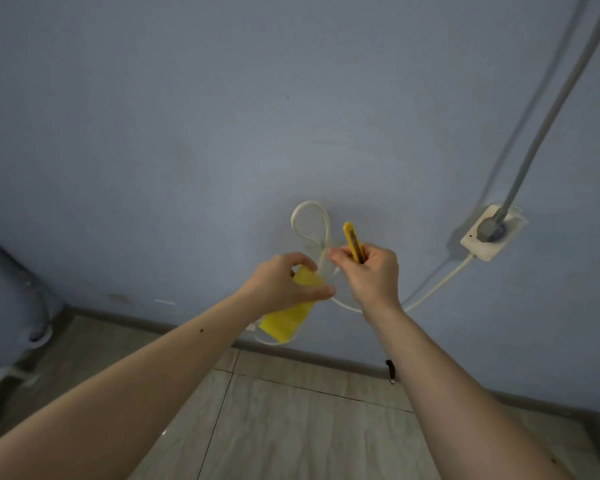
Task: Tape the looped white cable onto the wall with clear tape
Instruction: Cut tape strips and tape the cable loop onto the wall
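The white cable (310,223) loops against the blue wall (222,116), left of the socket box (492,233), with bare wall all above it. Just below the loop, the left hand (284,284) is closed on a yellow tape roll (288,318). The right hand (369,271) is curled around a yellow utility knife (352,240), which points up beside the loop. The baseboard edge (309,355) runs below the cable, with open tiled floor (291,427) beneath.
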